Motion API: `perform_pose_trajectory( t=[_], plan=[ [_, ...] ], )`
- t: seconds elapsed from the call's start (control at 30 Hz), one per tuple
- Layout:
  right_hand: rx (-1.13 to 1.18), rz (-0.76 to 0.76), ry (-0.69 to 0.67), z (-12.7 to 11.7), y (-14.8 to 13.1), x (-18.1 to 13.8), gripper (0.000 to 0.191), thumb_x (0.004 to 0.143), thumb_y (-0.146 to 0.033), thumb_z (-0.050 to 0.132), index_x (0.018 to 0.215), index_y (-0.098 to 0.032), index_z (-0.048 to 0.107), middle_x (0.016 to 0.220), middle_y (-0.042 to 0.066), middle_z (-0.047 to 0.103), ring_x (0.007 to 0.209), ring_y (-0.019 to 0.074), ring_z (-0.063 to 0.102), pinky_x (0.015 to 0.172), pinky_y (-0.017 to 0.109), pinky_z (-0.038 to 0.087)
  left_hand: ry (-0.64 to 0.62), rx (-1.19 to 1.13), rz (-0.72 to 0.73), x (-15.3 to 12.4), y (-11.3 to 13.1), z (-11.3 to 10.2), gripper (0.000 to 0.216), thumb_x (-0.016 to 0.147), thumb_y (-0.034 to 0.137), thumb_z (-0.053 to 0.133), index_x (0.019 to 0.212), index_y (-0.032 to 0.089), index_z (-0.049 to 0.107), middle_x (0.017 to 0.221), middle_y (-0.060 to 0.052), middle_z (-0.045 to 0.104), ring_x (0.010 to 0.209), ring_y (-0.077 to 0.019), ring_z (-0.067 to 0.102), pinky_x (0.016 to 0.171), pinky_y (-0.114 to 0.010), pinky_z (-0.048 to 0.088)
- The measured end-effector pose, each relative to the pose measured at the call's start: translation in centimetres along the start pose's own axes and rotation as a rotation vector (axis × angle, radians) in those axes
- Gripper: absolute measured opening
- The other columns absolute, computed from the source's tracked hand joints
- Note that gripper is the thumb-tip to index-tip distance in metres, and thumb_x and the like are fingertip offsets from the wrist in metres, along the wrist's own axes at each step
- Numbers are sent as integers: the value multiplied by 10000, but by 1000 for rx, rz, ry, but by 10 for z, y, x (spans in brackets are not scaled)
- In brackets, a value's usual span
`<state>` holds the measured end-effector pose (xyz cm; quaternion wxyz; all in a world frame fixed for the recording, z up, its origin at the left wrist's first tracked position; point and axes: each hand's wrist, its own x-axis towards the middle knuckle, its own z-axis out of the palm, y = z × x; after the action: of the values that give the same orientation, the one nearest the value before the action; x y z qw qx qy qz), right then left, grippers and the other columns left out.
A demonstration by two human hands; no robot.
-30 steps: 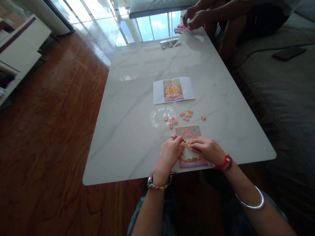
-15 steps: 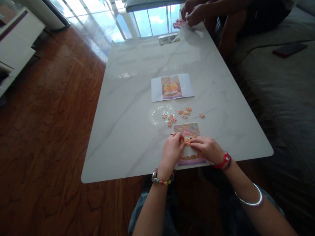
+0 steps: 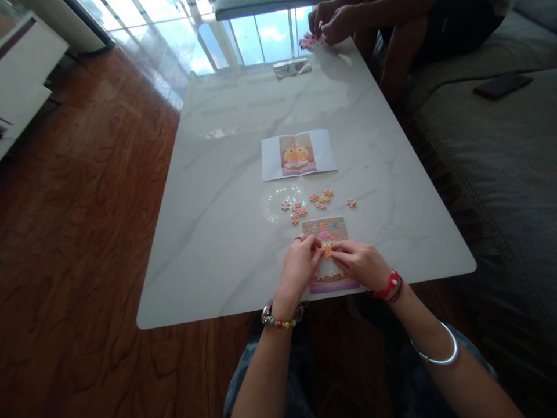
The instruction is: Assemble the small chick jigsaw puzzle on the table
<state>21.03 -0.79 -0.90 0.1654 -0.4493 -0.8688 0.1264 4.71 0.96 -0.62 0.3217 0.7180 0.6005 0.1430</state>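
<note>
A small jigsaw puzzle [image 3: 329, 232] with pink and orange colours lies near the front edge of the white marble table [image 3: 226, 232]. My left hand [image 3: 300, 266] and my right hand [image 3: 361, 262] rest on it, fingers pinched together around an orange puzzle piece [image 3: 328, 251] at the puzzle's middle. Loose orange pieces [image 3: 321, 200] lie scattered just beyond the puzzle. A reference picture sheet [image 3: 298, 154] lies farther back on the table.
A clear plastic lid or bag [image 3: 278, 200] lies left of the loose pieces. At the table's far end another person's hands [image 3: 327, 22] work on pink pieces [image 3: 307, 40] beside a small packet [image 3: 291, 67]. A sofa with a phone [image 3: 502, 85] stands on the right; wooden floor lies left.
The view has shifted slightly, so everything sits a little further left. Both hands stay on the puzzle, fingers still pressed around the orange piece.
</note>
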Motion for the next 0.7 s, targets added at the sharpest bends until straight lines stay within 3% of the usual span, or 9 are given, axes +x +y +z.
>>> perform_pose_trajectory(
  t=[0.3, 0.53, 0.7],
  plan=[
    [-65, 21, -59, -4, -6, -1, 184, 809, -192, 444, 822, -197, 628, 958, 59, 612, 805, 140, 567, 691, 250, 437, 25, 87, -123, 0, 11, 5, 69, 707, 235, 573, 761, 201, 547, 806, -13, 534, 706, -125, 504, 589, -226, 376],
    [49, 159, 21, -5, 13, -5, 248, 820, -236, 439, 1021, -214, 584, 998, 48, 582, 776, 118, 573, 702, 229, 453, 23, 24, 19, -3, 2, 2, 110, 770, 185, 473, 779, 215, 579, 814, -10, 556, 746, -119, 515, 663, -229, 400],
    [79, 169, 13, 1, 20, -3, 212, 815, -235, 454, 939, -216, 625, 973, 44, 578, 718, 103, 573, 681, 223, 460, 39, 32, -18, 0, 2, 3, 143, 761, 159, 467, 756, 209, 600, 797, -13, 579, 730, -119, 523, 659, -228, 407]
  ],
)
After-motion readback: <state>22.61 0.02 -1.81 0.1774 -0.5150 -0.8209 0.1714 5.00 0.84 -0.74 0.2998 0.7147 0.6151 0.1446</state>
